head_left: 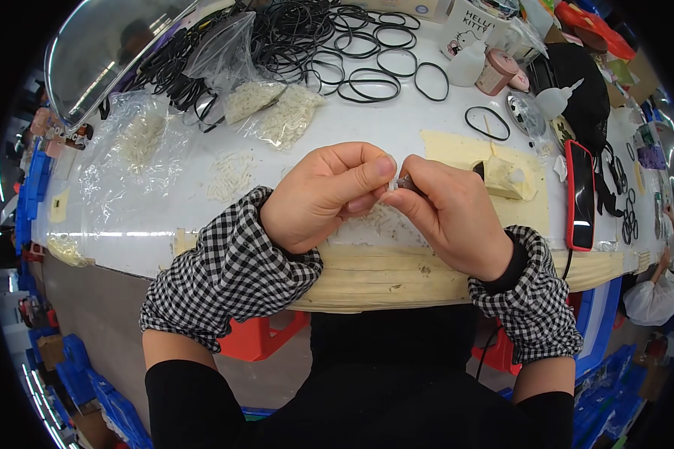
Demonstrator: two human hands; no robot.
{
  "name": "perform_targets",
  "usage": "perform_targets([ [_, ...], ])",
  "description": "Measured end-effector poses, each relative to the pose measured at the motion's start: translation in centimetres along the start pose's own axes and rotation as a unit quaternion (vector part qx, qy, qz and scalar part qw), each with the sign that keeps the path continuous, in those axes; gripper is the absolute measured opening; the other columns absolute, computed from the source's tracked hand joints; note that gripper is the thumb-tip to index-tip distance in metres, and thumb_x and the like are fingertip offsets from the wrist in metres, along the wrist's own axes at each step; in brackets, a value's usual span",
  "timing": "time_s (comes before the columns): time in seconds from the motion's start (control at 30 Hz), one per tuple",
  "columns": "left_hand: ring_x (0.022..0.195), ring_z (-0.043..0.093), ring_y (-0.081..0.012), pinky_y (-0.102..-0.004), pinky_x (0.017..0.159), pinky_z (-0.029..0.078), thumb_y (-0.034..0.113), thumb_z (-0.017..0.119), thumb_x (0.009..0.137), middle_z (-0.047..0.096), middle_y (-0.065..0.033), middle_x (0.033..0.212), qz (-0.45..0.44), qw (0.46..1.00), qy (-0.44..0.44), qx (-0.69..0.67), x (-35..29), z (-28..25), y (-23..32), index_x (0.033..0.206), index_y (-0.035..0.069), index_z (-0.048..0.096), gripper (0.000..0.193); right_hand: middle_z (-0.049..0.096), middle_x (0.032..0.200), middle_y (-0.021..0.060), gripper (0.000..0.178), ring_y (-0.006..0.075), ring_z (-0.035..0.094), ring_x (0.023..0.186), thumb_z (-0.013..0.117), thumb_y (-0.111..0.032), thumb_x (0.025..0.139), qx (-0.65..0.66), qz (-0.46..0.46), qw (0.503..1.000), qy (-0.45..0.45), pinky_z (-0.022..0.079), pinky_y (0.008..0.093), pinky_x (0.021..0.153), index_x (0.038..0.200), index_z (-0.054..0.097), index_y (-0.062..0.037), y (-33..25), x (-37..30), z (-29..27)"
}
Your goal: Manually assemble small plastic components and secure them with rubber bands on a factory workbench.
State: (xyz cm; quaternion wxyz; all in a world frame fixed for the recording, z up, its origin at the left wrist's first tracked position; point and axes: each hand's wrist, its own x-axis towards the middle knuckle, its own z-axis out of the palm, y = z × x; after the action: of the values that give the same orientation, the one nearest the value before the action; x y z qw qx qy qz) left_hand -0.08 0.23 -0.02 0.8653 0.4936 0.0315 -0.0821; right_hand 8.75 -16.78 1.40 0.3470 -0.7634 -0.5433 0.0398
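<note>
Both hands meet above the table's near edge. Thumb and forefinger of my left hand point(326, 194) are closed on a small whitish piece point(392, 184). Against it, my right hand point(457, 213) pinches a small dark object point(410, 184), mostly covered by the fingers, so its kind cannot be made out. Beneath the hands lie scattered small pale pieces point(386, 222). More thin whitish pieces point(231, 176) are spread on the tabletop to the left. Checked sleeve covers wrap both forearms.
Clear bags of pale pieces point(283, 123) and another open bag point(138, 146) lie left. Black cord loops point(368, 86) cover the back. At right are a yellow-taped block point(511, 178), a red-cased phone point(580, 196) and a squeeze bottle point(554, 101). Yellowish tape point(374, 280) lines the front edge.
</note>
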Motion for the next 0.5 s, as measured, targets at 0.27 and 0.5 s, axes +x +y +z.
perform_targets([
  [0.27,0.06,0.036,-0.0033,-0.017,0.056,0.031,0.027,0.056,0.094,0.048,0.0057,0.071,-0.001,1.0,0.012,0.001,0.1,0.2,0.1,0.085,0.006,0.058,0.023,0.053,0.064,0.0096,0.031,0.0296,0.056,0.06,0.06,-0.031,0.088,0.018,0.005,1.0,0.005,0.042,0.0371,0.052,0.075,0.05,-0.0046,-0.1,0.0,-0.2],
  [0.5,0.057,0.033,-0.0024,-0.0166,0.05,0.028,0.025,0.054,0.094,0.047,0.0028,0.075,0.021,0.982,0.169,-0.081,0.7,-0.2,1.6,0.085,0.007,0.051,0.02,0.051,0.073,0.0027,0.018,0.0203,0.057,0.059,0.068,-0.017,0.076,-0.029,-0.109,0.994,0.004,0.043,0.0311,0.047,0.082,0.053,-0.0095,-0.6,-0.2,1.7],
])
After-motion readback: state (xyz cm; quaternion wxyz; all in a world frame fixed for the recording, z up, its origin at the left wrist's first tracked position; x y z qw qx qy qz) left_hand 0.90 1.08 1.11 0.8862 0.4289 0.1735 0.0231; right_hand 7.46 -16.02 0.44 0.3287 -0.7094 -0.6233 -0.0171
